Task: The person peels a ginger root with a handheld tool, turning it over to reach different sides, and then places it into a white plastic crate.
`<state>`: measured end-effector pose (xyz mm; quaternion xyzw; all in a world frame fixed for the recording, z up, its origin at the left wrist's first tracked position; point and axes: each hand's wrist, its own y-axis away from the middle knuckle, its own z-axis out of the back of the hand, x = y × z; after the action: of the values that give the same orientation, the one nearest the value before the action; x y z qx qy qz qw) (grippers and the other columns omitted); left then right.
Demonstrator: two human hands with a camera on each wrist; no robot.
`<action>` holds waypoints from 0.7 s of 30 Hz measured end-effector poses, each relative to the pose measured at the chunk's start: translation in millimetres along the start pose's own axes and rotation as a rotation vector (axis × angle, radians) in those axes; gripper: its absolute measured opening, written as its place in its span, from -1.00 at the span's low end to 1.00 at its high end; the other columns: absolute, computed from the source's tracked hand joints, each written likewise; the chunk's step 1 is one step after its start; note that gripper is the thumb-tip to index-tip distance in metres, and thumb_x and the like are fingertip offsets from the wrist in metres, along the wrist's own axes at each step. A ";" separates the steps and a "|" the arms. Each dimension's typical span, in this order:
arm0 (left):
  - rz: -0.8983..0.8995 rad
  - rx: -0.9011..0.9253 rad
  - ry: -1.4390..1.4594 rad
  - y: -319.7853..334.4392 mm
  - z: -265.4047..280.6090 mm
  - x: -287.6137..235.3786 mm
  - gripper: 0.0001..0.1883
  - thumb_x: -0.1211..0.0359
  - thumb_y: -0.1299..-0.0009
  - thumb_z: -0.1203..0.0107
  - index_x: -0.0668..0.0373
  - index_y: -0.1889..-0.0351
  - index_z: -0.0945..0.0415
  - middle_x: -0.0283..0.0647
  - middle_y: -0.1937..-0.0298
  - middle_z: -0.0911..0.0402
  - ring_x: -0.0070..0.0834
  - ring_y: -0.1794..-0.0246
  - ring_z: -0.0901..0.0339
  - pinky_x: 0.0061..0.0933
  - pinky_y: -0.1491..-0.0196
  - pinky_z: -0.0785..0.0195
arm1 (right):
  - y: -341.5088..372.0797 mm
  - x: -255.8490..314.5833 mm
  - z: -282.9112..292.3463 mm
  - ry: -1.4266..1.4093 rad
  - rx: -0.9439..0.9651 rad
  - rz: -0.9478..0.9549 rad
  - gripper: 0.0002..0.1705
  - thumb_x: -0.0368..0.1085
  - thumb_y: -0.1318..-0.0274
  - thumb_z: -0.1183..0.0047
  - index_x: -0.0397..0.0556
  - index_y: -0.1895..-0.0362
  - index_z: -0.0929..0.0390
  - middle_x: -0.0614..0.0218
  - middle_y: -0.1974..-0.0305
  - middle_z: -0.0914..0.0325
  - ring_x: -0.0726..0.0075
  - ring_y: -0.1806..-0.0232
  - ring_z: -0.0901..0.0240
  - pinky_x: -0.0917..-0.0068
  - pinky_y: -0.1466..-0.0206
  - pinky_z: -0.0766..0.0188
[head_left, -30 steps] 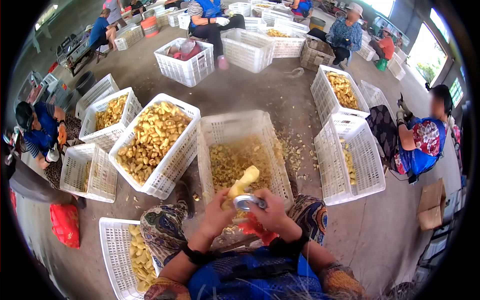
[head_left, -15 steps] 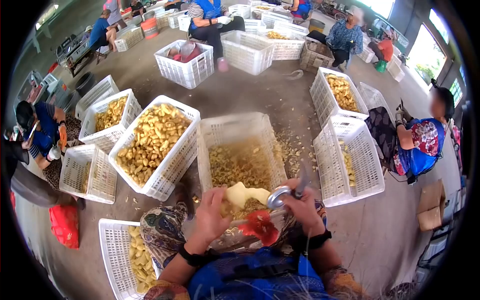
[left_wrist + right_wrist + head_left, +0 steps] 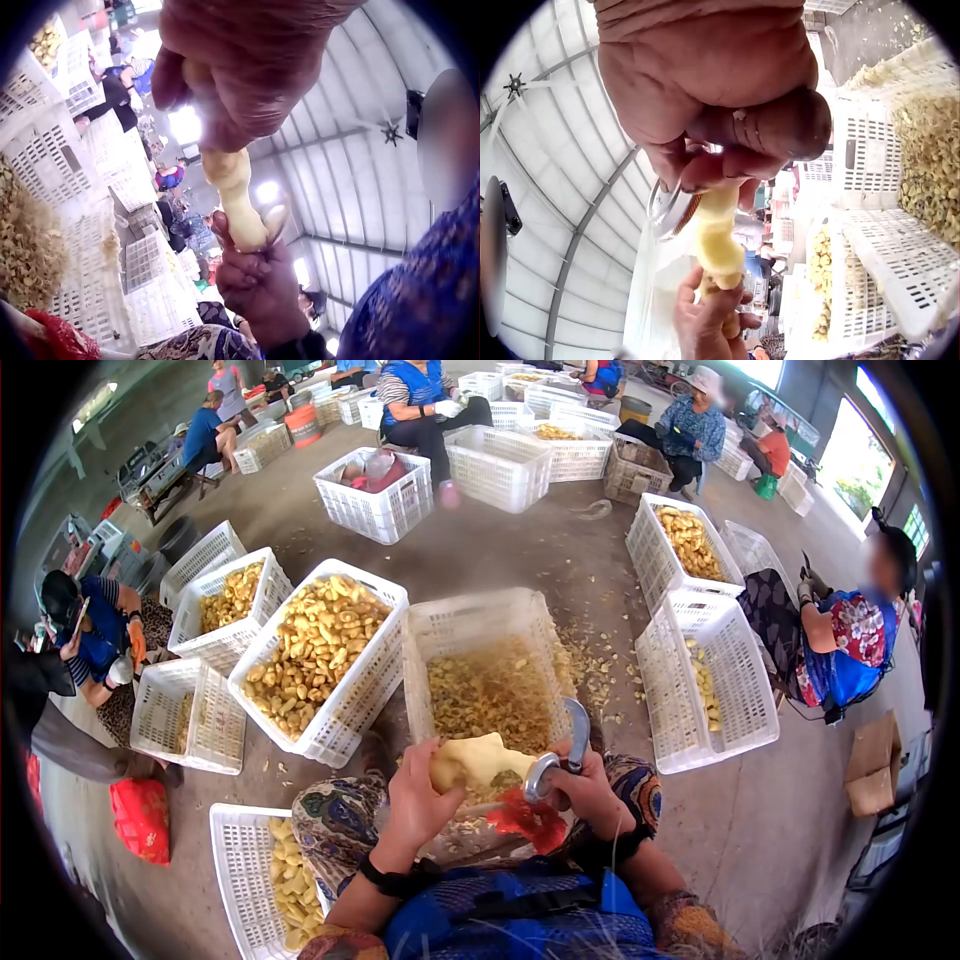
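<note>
A pale, mostly peeled ginger root (image 3: 487,757) lies sideways between the two hands in the head view. My left hand (image 3: 418,800) grips its left end, where browner skin shows. My right hand (image 3: 590,792) holds a metal tool (image 3: 577,728) with a round shiny end and a hooked, curved blade that points up. That round end sits against the root's right end. In the right wrist view, the fingertips are close around the top of the ginger root (image 3: 718,238). Below the hands stands a crate (image 3: 412,650) with peelings (image 3: 490,685) inside.
A crate of unpeeled ginger (image 3: 318,640) stands left of the peelings crate, and a crate with pale pieces (image 3: 292,885) beside my left leg. Red cloth (image 3: 528,822) lies at the near rim. More crates (image 3: 712,690) and seated people (image 3: 845,625) are around.
The root has turned from pointing up and away to lying sideways. My right hand has moved right, apart from the left, and the tool's hooked blade has come into sight.
</note>
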<state>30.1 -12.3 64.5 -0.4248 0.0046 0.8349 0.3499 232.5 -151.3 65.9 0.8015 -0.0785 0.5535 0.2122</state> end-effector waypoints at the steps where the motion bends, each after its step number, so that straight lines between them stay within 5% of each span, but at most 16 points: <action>1: 0.024 -0.004 0.004 -0.3 -0.8 1.8 -0.40 0.44 0.01 -0.29 0.23 -0.05 -0.35 -0.03 0.10 -0.48 -0.06 0.16 -0.52 -0.21 0.13 -0.42 | 0.0 1.5 -3.2 0.020 -0.029 0.036 -0.85 -0.48 -0.04 -0.02 -0.07 0.24 -0.51 0.38 0.53 -0.55 0.63 0.72 -0.34 0.70 0.70 -0.16; 3: 0.073 -0.008 0.015 1.3 -3.7 3.7 -0.45 0.44 -0.01 -0.28 0.25 -0.01 -0.39 -0.08 0.17 -0.52 -0.15 0.18 -0.54 -0.26 0.11 -0.42 | 3.2 6.2 -11.9 0.060 -0.091 0.104 -0.87 -0.50 -0.04 -0.01 -0.06 0.28 -0.49 0.31 0.41 -0.58 0.64 0.70 -0.34 0.70 0.71 -0.14; 6: 0.272 0.094 0.363 2.9 -15.9 26.0 -0.56 0.35 -0.07 -0.26 0.22 0.07 -0.44 -0.24 0.48 -0.50 -0.37 0.52 -0.51 -0.41 0.42 -0.41 | 7.8 6.5 10.2 0.035 -0.127 0.063 -0.79 -0.47 0.01 -0.08 -0.15 0.20 -0.51 0.30 0.22 -0.58 0.53 0.27 -0.51 0.59 0.29 -0.42; 9: 0.695 0.415 0.735 1.1 -16.9 34.1 -0.68 0.48 -0.13 -0.18 0.24 0.11 -0.49 -0.28 0.46 -0.57 -0.67 0.65 -0.34 -0.64 0.64 -0.16 | -0.9 5.1 12.3 0.402 0.052 0.626 -0.77 -0.48 0.08 -0.15 -0.10 0.25 -0.49 0.17 -0.03 -0.48 0.36 -0.01 -0.45 0.45 0.07 -0.42; 10: 0.756 0.467 0.814 0.9 -16.1 30.1 -0.68 0.49 -0.14 -0.17 0.23 0.11 -0.49 -0.28 0.48 -0.56 -0.70 0.68 -0.30 -0.66 0.67 -0.08 | -2.3 8.9 12.7 0.519 0.096 0.650 -0.72 -0.46 0.13 -0.21 -0.05 0.24 -0.49 0.10 -0.14 -0.38 0.20 -0.09 -0.41 0.40 0.04 -0.41; 12: 0.883 0.580 0.975 0.7 -15.2 19.5 -0.69 0.49 -0.15 -0.16 0.21 0.11 -0.51 -0.27 0.51 -0.56 -0.75 0.74 -0.21 -0.69 0.74 0.08 | -7.2 23.7 3.2 0.615 0.155 0.677 -0.70 -0.53 0.21 -0.19 -0.07 0.27 -0.49 0.06 -0.12 -0.39 0.17 -0.07 -0.42 0.39 0.01 -0.38; 15: 0.818 0.645 0.908 4.7 -22.7 22.9 -0.70 0.44 -0.16 -0.18 0.21 0.12 -0.51 -0.27 0.50 -0.56 -0.75 0.71 -0.26 -0.69 0.70 0.01 | -6.7 20.9 -0.9 0.781 0.204 0.627 -0.69 -0.49 0.22 -0.24 -0.06 0.28 -0.52 0.05 -0.13 -0.36 0.10 -0.07 -0.41 0.40 0.02 -0.40; 17: 0.634 0.566 0.622 5.1 -24.6 22.1 -0.68 0.40 -0.15 -0.20 0.23 0.12 -0.51 -0.23 0.46 -0.59 -0.69 0.64 -0.36 -0.65 0.61 -0.15 | -2.7 21.7 -9.1 0.976 0.210 0.630 -0.73 -0.43 0.20 -0.27 -0.03 0.30 -0.54 0.07 -0.13 -0.36 0.09 -0.04 -0.43 0.42 0.06 -0.44; 18: 0.542 0.521 0.480 6.4 -25.7 21.5 -0.67 0.37 -0.14 -0.21 0.23 0.12 -0.51 -0.21 0.43 -0.60 -0.66 0.61 -0.41 -0.63 0.56 -0.23 | -4.8 20.1 -8.2 1.124 0.206 0.744 -0.74 -0.17 0.09 -0.23 0.14 0.25 -0.56 0.12 -0.16 -0.33 0.18 0.08 -0.52 0.36 0.35 -0.50; 21: 0.391 0.356 0.312 10.2 -32.3 15.8 -0.61 0.31 -0.10 -0.24 0.27 0.12 -0.50 -0.18 0.39 -0.62 -0.57 0.45 -0.51 -0.54 0.33 -0.39 | -5.1 22.6 -14.1 1.255 0.088 0.760 -0.76 -0.16 0.09 -0.23 0.15 0.26 -0.57 0.16 -0.12 -0.36 0.19 0.12 -0.52 0.37 0.30 -0.50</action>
<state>40.7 -20.6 29.7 -0.4711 0.2860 0.7972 0.2465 230.8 -138.2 89.6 0.2593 -0.1923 0.9462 -0.0218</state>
